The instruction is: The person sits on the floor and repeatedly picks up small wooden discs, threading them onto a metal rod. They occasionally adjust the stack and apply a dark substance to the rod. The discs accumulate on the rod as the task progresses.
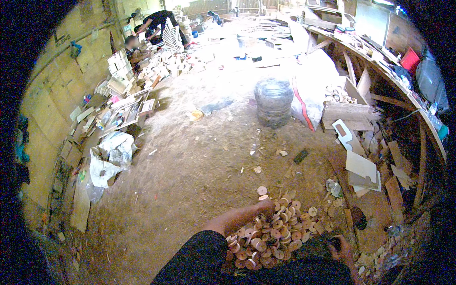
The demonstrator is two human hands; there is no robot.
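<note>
The dirt floor runs back between wood scraps heaped along the left wall and a long bench on the right. A dark barrel stands on it near a white sack. At the near end lies a pile of small round wooden discs, many with a hole in the center. The left hand is at the pile's far edge, its fingertips hidden, so I cannot tell whether they grip a disc. The right hand is off the pile's right side, fingers curled beside something dark; whether they hold it I cannot tell
</note>
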